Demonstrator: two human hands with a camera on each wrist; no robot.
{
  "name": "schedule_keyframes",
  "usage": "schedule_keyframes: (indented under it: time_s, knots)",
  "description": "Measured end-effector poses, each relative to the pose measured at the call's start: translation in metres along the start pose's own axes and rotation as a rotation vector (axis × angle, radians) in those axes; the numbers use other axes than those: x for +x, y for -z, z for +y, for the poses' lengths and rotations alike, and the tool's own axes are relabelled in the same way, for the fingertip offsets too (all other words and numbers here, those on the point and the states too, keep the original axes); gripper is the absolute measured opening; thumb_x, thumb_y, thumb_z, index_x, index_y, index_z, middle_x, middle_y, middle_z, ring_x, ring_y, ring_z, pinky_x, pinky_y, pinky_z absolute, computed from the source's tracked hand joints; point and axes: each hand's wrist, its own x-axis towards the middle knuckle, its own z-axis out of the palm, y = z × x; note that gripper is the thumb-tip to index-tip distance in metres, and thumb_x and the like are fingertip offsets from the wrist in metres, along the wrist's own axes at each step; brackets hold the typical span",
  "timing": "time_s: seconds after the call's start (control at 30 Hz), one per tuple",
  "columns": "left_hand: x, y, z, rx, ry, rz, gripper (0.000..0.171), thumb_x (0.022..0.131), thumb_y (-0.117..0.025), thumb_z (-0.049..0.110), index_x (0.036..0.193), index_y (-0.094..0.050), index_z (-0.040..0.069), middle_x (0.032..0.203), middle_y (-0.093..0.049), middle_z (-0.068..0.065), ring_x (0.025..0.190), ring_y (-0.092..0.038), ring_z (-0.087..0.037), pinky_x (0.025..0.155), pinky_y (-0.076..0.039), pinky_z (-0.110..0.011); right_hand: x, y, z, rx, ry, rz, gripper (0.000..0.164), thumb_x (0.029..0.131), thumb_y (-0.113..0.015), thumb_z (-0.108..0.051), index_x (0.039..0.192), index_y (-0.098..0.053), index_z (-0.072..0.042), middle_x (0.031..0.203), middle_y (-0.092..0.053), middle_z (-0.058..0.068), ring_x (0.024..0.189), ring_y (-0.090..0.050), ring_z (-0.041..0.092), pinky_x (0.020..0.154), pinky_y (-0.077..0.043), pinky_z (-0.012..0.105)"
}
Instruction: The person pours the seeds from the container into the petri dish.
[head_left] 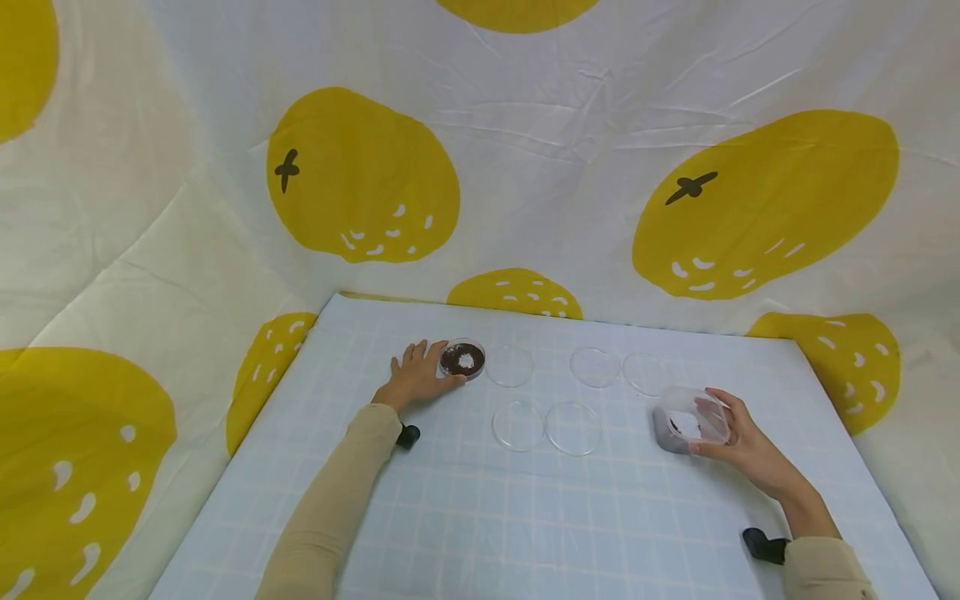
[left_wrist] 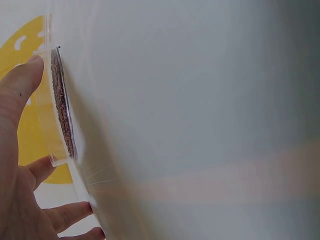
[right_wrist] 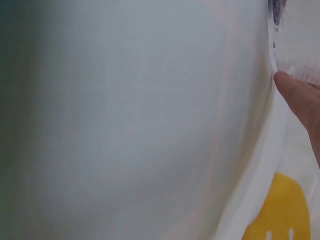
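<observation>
In the head view my left hand (head_left: 416, 379) pinches a small clear petri dish (head_left: 454, 368) between thumb and index finger at the table's far left. The dish holds dark brown granules with a white heap (head_left: 467, 361) in the middle. The left wrist view shows the dish edge-on, with its brown granule layer (left_wrist: 62, 100) low along the table and the thumb (left_wrist: 30, 75) at one side. On the right, my right hand (head_left: 742, 433) grips a clear square plastic tub (head_left: 667, 429) by its right side. Something white and a dark bit show inside; the tub looks slightly tilted.
Several clear round dish halves lie between the hands: one dish half (head_left: 510, 367) beside the filled dish, a back pair (head_left: 596, 367) farther right, a front pair (head_left: 518, 426). A pale blue checked cloth (head_left: 487, 517) covers the table. Fruit-patterned curtains (head_left: 525, 167) surround it.
</observation>
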Motion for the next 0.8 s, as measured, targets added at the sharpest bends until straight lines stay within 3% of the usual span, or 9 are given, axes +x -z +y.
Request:
schedule_keyframes:
  time_s: [0.33, 0.53, 0.8]
  knots:
    - [0.0004, -0.0002, -0.0005, 0.014, -0.011, 0.013, 0.091, 0.089, -0.061, 0.067, 0.158, -0.026, 0.019, 0.160, -0.020, -0.025, 0.147, -0.010, -0.048, 0.110, -0.006, -0.073, -0.0009, -0.0010, -0.0016, 0.032, 0.029, -0.006, 0.109, 0.088, -0.078, -0.013, 0.159, 0.004, -0.021, 0.161, -0.010, 0.027, 0.144, 0.005, 0.053, 0.099, -0.008, 0.081]
    - [-0.0003, -0.0006, -0.0009, 0.008, -0.005, 0.010, 0.092, 0.088, -0.061, 0.069, 0.159, -0.026, 0.021, 0.161, -0.019, -0.024, 0.147, -0.010, -0.047, 0.110, -0.005, -0.072, 0.0006, -0.0007, 0.0010, 0.003, 0.013, 0.003, 0.110, 0.088, -0.079, -0.020, 0.160, 0.004, -0.024, 0.161, -0.011, 0.027, 0.144, 0.001, 0.055, 0.099, -0.011, 0.081]
    - [-0.0001, -0.0013, -0.0012, 0.009, -0.006, 0.011, 0.093, 0.088, -0.061, 0.069, 0.159, -0.025, 0.021, 0.161, -0.019, -0.023, 0.147, -0.010, -0.047, 0.110, -0.005, -0.072, 0.0004, -0.0009, 0.0028, 0.000, -0.005, -0.002, 0.111, 0.088, -0.079, -0.021, 0.161, 0.004, -0.023, 0.162, -0.006, 0.026, 0.143, 0.008, 0.056, 0.098, -0.010, 0.082]
